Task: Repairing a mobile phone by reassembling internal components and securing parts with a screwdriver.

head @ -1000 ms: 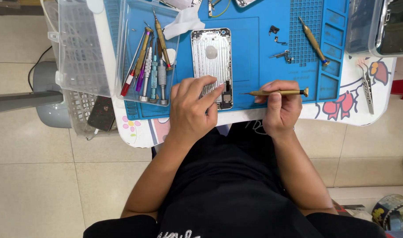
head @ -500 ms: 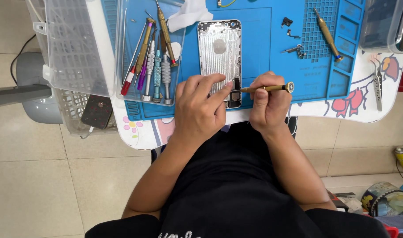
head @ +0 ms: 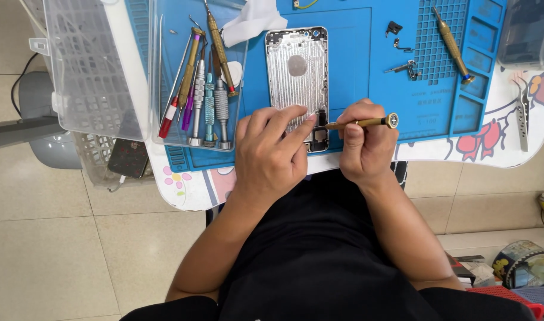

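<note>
Silver phone shell [head: 297, 77], inside up, bare.

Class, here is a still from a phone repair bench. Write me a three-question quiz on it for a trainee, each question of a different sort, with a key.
1. True or false: the right hand holds a gold screwdriver.
2. Which hand rests on the silver phone housing? A) left hand B) right hand C) neither
3. Fill in: the housing lies on a ____ work mat.

Key: 1 true; 2 A; 3 blue.
</note>
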